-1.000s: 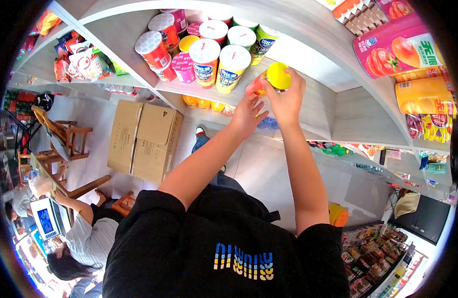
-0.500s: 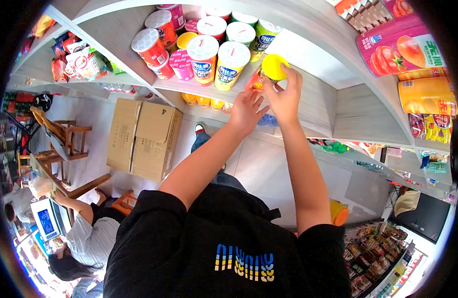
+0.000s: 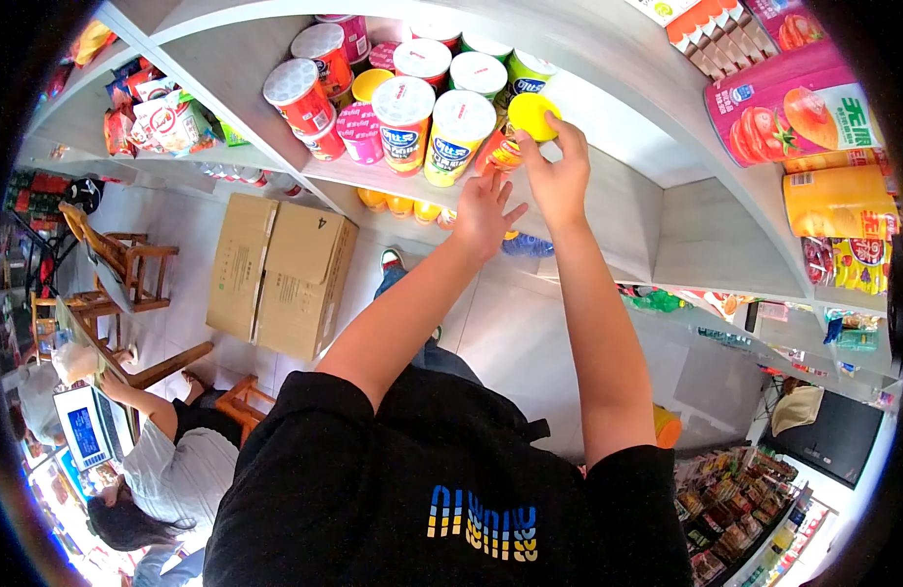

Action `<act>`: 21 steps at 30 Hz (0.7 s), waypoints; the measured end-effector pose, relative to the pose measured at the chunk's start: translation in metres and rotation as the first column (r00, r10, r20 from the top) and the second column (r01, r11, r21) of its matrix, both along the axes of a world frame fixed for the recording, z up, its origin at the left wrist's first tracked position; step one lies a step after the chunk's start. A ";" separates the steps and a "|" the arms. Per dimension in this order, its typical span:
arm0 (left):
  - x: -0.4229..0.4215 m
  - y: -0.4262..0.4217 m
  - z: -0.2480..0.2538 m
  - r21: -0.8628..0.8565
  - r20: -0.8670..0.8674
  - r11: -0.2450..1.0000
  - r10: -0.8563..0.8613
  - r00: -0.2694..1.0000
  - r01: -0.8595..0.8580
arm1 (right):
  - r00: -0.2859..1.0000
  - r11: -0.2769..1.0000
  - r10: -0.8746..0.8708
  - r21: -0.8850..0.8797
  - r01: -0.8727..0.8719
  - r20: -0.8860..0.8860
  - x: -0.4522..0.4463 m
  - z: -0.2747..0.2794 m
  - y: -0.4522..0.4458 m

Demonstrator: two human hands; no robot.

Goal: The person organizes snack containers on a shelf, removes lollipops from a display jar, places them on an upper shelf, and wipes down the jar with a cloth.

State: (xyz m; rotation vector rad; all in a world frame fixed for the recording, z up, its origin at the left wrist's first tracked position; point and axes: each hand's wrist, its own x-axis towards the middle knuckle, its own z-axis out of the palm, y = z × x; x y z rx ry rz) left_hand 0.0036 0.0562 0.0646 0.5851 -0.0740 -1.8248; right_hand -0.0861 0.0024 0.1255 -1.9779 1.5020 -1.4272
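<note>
A red snack canister (image 3: 499, 154) with a yellow lid (image 3: 534, 116) leans at the front of the shelf, beside the standing canisters. My right hand (image 3: 557, 176) pinches the lid's edge between thumb and fingers. Below it, my left hand (image 3: 483, 217) is open with fingers spread, its fingertips close to the red canister's lower side; whether they touch it I cannot tell. Just left stand a yellow canister (image 3: 453, 152) and an orange one (image 3: 402, 142), both with whitish lids. Behind them are several more canisters, including a green one (image 3: 527, 73).
The grey shelf board (image 3: 608, 205) runs along under the canisters. On the floor at left sits a cardboard box (image 3: 275, 274). Snack packs (image 3: 794, 108) fill the right shelf. Another person (image 3: 182, 470) sits at lower left by a wooden chair (image 3: 128, 274).
The red canister has shifted left, closer to the yellow one, with my right hand still at its lid. My left hand's fingers have spread. The camera view has shifted slightly.
</note>
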 end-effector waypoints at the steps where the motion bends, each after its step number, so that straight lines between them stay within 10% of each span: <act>1: 0.000 -0.002 0.002 0.003 0.039 1.000 0.011 0.999 -0.011 | 0.996 0.997 -0.016 -0.074 0.009 -0.092 -0.001 -0.002 -0.006; 21: 0.004 -0.040 -0.011 0.032 0.024 0.999 -0.001 1.000 0.000 | 0.995 0.992 -0.090 0.088 0.094 -0.049 0.010 -0.008 -0.043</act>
